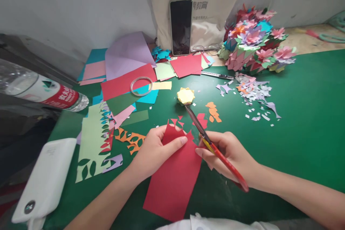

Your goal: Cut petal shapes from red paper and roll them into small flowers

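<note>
**Red sheet pinched at left, scissors gripped at right!**

Here's my red sheet [172, 183], front and centre at the near side of the green table [296, 115], right between the two hands! It's a long, flat piece, slanting a little to the right toward its far end. And look at that far edge: curved notches, sharp little points, while the near end runs straight. Loose red scraps [201, 120] lie just beyond it.

Now to my left hand [157, 151]: it comes in from the lower left, thumb stretched across the top of the sheet, fingers tucked behind, a narrow pinch on the paper. Over on the other side, my right hand [230, 154] has its fingers curled around the scissors [198, 124], handles slanting back toward the forearm. The blades look nearly together, pointing away, tips by the yellow paper flower [185, 96]; whether they touch it, I can't tell.
</note>
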The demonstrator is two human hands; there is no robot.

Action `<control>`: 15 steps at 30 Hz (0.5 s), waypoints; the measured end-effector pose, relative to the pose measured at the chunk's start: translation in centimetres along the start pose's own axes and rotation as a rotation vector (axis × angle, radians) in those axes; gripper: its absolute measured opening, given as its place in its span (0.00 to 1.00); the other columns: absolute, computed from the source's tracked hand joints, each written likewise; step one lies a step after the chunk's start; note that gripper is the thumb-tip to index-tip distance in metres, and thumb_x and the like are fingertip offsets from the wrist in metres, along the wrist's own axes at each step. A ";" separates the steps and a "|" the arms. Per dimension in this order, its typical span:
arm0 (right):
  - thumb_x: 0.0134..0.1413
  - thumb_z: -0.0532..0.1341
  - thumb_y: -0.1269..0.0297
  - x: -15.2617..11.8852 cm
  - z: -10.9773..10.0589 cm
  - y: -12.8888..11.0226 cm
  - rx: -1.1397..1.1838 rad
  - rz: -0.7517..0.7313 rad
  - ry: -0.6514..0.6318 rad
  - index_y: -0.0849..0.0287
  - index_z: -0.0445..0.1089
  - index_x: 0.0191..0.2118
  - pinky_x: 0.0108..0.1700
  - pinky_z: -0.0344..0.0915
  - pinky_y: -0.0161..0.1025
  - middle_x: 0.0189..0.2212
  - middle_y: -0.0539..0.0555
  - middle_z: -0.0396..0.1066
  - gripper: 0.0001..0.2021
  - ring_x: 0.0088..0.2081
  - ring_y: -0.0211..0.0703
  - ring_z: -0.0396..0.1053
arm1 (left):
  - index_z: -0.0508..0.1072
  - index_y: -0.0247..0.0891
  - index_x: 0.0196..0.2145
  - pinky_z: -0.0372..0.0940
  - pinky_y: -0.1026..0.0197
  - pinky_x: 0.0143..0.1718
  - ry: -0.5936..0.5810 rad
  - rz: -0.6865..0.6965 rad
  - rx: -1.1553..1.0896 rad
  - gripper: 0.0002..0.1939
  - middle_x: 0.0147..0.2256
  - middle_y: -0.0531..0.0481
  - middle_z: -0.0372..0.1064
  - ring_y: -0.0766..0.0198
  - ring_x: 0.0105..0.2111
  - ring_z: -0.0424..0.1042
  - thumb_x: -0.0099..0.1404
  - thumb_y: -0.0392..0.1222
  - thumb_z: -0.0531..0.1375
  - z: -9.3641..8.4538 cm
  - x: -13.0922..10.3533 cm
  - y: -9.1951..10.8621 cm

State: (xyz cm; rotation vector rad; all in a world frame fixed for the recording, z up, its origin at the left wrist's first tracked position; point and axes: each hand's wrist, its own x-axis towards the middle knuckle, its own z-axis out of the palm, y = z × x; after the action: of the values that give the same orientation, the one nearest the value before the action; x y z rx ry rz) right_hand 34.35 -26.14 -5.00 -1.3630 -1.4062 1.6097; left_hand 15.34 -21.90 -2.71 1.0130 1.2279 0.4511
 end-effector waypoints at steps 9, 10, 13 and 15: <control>0.51 0.67 0.55 -0.3 -0.1 0.0 0.177 0.020 0.187 0.57 0.62 0.29 0.18 0.58 0.30 0.14 0.43 0.59 0.15 0.15 0.32 0.57 | 0.77 0.38 0.42 0.73 0.61 0.32 -0.053 0.057 0.039 0.17 0.40 0.46 0.80 0.55 0.35 0.79 0.60 0.51 0.64 -0.2 -0.2 -0.1; 0.52 0.66 0.54 -0.3 -0.2 0.1 0.181 0.001 0.167 0.57 0.62 0.29 0.18 0.57 0.30 0.15 0.43 0.59 0.15 0.16 0.32 0.57 | 0.77 0.39 0.43 0.73 0.62 0.32 -0.040 0.074 0.055 0.17 0.41 0.46 0.79 0.55 0.37 0.79 0.61 0.52 0.64 -0.4 -0.2 -0.2; 0.56 0.62 0.47 -0.3 -0.6 0.5 0.195 -0.110 0.048 0.57 0.61 0.30 0.20 0.54 0.31 0.19 0.44 0.58 0.18 0.19 0.32 0.54 | 0.76 0.39 0.43 0.73 0.64 0.33 0.043 0.145 0.017 0.18 0.44 0.46 0.78 0.54 0.41 0.78 0.60 0.52 0.64 -0.7 -0.2 0.0; 0.56 0.59 0.41 -0.4 -1.0 0.6 0.179 -0.157 -0.038 0.57 0.61 0.32 0.22 0.51 0.32 0.22 0.45 0.56 0.21 0.21 0.32 0.51 | 0.76 0.38 0.42 0.73 0.64 0.33 0.120 0.175 -0.057 0.19 0.44 0.45 0.78 0.52 0.42 0.78 0.58 0.53 0.66 -0.7 -0.4 0.3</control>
State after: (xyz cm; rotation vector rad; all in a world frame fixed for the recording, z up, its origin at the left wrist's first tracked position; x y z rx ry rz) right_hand 35.55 -26.35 -5.31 -1.0973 -1.3215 1.6223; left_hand 14.62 -21.77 -2.30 1.0610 1.2308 0.6878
